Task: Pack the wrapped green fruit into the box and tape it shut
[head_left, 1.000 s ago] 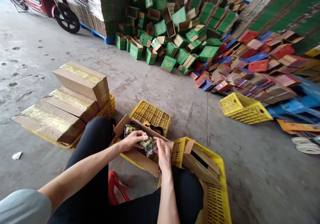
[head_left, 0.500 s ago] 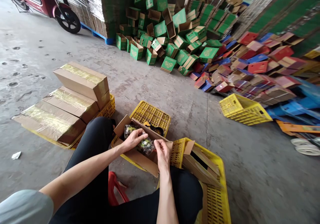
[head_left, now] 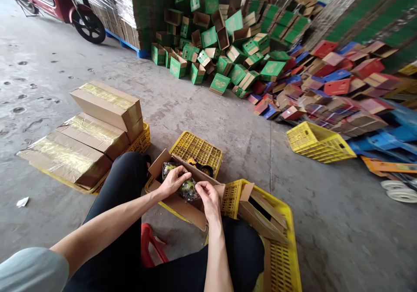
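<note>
An open cardboard carton (head_left: 183, 206) stands in front of me on an upturned yellow crate (head_left: 195, 146). Inside it lies a clear, crinkled plastic bag (head_left: 188, 192) with dark and yellow-green contents that I cannot make out. My left hand (head_left: 173, 182) is closed, thumb and fingers pinching the bag's upper side. From the right, my right hand (head_left: 209, 200) pinches the bag's edge near the carton's end. Just behind the carton wall rests a yellow and black tool (head_left: 202, 168), partly hidden, like a tape dispenser.
Taped cartons (head_left: 70, 155) sit on a yellow crate to my left. At my right knee a yellow basket (head_left: 289, 257) holds an open carton (head_left: 262, 216). Green boxes (head_left: 218, 83) and red and blue boxes (head_left: 337, 87) are heaped behind, beside another yellow crate (head_left: 317, 142).
My right hand has moved slightly left, towards my left hand, along the plastic bag. The left hand stays nearly in place.
</note>
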{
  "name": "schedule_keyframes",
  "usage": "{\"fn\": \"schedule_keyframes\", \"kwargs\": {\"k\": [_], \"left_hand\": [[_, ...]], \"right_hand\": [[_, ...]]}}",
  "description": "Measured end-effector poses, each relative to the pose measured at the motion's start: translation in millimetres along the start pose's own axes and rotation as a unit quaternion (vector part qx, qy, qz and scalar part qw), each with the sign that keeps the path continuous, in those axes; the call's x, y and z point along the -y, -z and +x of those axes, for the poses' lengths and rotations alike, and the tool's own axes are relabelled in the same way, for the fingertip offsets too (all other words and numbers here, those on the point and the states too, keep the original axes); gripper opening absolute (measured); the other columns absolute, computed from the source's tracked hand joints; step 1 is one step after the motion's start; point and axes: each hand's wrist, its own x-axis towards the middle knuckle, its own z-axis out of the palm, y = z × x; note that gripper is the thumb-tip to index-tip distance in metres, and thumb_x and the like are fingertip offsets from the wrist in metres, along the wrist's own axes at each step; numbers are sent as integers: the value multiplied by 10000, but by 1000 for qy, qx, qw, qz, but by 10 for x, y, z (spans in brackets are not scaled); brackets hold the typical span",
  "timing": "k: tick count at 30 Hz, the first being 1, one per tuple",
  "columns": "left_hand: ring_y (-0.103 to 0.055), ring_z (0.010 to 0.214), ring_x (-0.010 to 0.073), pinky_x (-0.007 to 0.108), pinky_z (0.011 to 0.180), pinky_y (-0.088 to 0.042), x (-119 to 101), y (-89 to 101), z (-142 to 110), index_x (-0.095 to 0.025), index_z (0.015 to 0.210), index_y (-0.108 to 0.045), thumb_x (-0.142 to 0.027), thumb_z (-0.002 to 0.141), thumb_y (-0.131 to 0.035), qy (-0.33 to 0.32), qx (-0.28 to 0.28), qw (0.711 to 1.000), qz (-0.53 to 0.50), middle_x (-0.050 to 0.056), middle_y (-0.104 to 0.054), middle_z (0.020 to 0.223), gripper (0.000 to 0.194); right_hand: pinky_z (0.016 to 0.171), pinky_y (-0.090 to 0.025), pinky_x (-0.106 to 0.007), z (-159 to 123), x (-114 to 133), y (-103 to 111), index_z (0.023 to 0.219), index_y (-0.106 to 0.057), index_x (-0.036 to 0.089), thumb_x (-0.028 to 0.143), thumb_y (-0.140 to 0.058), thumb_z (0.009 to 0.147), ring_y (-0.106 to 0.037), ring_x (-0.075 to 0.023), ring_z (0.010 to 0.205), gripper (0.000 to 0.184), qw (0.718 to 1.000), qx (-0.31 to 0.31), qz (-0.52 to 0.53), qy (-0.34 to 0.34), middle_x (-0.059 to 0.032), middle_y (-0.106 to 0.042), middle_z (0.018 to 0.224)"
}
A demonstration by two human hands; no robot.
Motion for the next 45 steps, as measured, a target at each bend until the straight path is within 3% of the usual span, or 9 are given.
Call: {"fn": "schedule_keyframes", "kwargs": {"k": [5, 8, 13, 16, 24, 30, 34, 39, 45], "left_hand": [[-511, 697, 143, 259, 664, -415, 8, -4, 9, -178, 791, -597, -611, 923, -640, 6, -5, 1000, 25, -3, -586, 738, 454], [-530, 698, 139, 248, 656, -434, 14, -16, -4, -168, 800, -619, -657, 884, -679, 29, 35, 999, -2, -1, -602, 742, 500], [-695, 927, 206, 317, 792, -569, 3, -26, -32, -176, 1120, -660, -790, 870, -611, 208, 50, 956, -201, 102, -717, 1095, 665], [-735, 914, 229, 386, 874, -583, 17, -28, -45, -137, 1085, -673, -752, 785, -752, 268, 112, 917, -272, 146, -735, 1062, 689], [-708, 857, 174, 340, 785, -598, 64, 5, -136, -198, 1117, -579, -511, 724, -920, 229, 132, 917, -297, 64, -705, 1058, 607], [-682, 967, 186, 259, 757, -545, 80, -24, -125, -198, 1132, -624, -481, 762, -894, 209, 141, 927, -279, 76, -691, 1134, 538], [-682, 995, 210, 291, 785, -542, 49, -56, -97, -207, 1180, -632, -472, 777, -875, 198, 133, 926, -291, 96, -688, 1176, 540], [-655, 895, 182, 263, 737, -492, -37, -66, -96, -190, 1116, -647, -444, 779, -836, 173, 109, 952, -227, 54, -704, 1054, 462], [-643, 1024, 218, 310, 924, -483, -45, -77, -91, -170, 1068, -673, -358, 728, -880, 111, 117, 969, -187, 53, -710, 1057, 440]], "right_hand": [[779, -561, -331, -32, 19, -11, 1079, -760, 235, 594, -782, 802, -696, -231, 861, 454, 998, 47, 22, -22, -46, -769, 946], [752, -548, -322, -55, 5, 19, 960, -776, 227, 591, -754, 833, -680, -226, 815, 386, 998, 55, -25, -12, -35, -756, 862], [826, -558, -352, 5, -58, 99, 936, -779, 232, 612, -740, 809, -691, -253, 890, 403, 998, -47, -31, 32, -53, -777, 926], [858, -571, -379, 52, -97, 131, 972, -768, 230, 613, -743, 790, -703, -266, 937, 425, 995, -86, -12, 42, -70, -783, 999], [772, -600, -354, 1, -103, 90, 1108, -671, 245, 502, -744, 827, -718, -233, 860, 388, 999, 25, -39, 25, -52, -758, 964], [775, -590, -360, -39, -17, 33, 967, -688, 238, 485, -720, 837, -715, -233, 823, 281, 995, -4, -85, 44, -57, -762, 931], [790, -586, -367, -38, 22, 47, 1009, -723, 241, 506, -726, 836, -718, -250, 854, 317, 997, -34, -55, 41, -62, -777, 963], [785, -598, -369, -38, -2, 62, 1169, -725, 252, 543, -725, 854, -731, -275, 952, 429, 1000, 9, -11, 12, -76, -785, 1102], [773, -593, -362, -15, -30, 23, 1023, -719, 253, 550, -785, 814, -726, -271, 913, 369, 1000, 6, 15, -5, -59, -784, 1000]]}}
